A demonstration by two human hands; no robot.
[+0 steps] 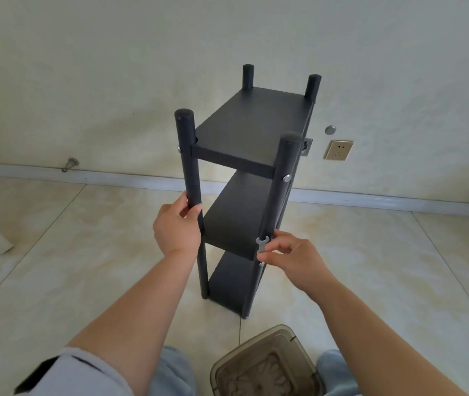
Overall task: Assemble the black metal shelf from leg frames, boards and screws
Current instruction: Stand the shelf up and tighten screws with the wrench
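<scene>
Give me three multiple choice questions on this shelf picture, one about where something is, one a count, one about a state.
1. The clear plastic bin sits:
A. between the person's knees
B. on the top board
C. against the wall

2. Boards visible in the black shelf:
A. one
B. three
C. five

3. The right hand:
A. hangs idle
B. lies flat on the floor
C. pinches a small wrench

Answers: 1 A, it lies low between the knees. 2 B, three boards are stacked. 3 C, fingers hold the wrench at the front right leg; the left hand grips the other.

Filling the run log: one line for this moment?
shelf upright on floor | left hand grips front leg | right hand pinches wrench
</scene>
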